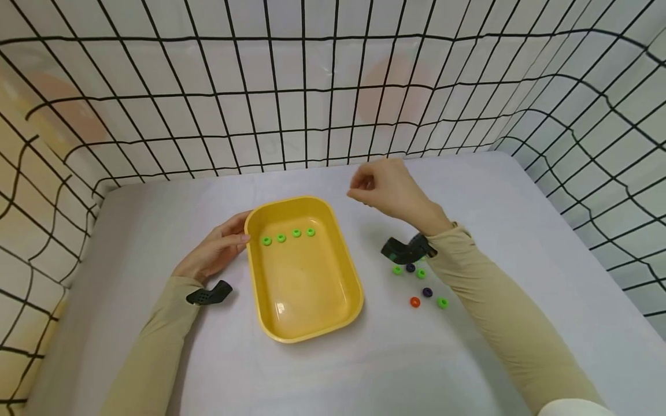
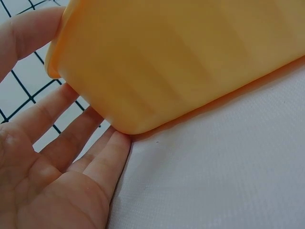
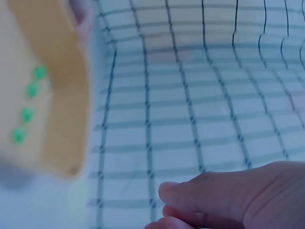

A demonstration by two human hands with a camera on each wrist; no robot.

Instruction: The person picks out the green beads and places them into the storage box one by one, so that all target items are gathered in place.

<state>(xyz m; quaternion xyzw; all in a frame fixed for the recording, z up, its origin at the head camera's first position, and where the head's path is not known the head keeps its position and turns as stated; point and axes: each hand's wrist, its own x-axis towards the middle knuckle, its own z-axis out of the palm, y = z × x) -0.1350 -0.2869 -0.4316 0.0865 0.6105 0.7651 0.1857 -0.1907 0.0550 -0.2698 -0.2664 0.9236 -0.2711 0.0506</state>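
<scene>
My left hand [image 1: 221, 245] holds the yellow tray [image 1: 302, 334] by its left side. The thumb lies at the rim, and the fingers [image 2: 71, 143] press the outer wall. Inside the tray a row of several green ring-shaped beads [image 1: 281, 237] crosses the far half. To the right of the tray, above the table, hovers my right hand [image 1: 387, 188], its fingers curled and thumb tip close to the fingertips. Whether a bead is between them I cannot tell. Loose beads lie below my right wrist: green [image 1: 443, 303], dark [image 1: 427, 292] and one orange-red [image 1: 414, 302].
A black wire grid [image 1: 276, 92] stands along the back and both sides of the table. White cloth [image 1: 322, 375] covers the tabletop. Black wrist devices [image 1: 209, 293] sit on both sleeves. My right forearm [image 1: 499, 306] passes close beside the loose beads and overlaps one green bead.
</scene>
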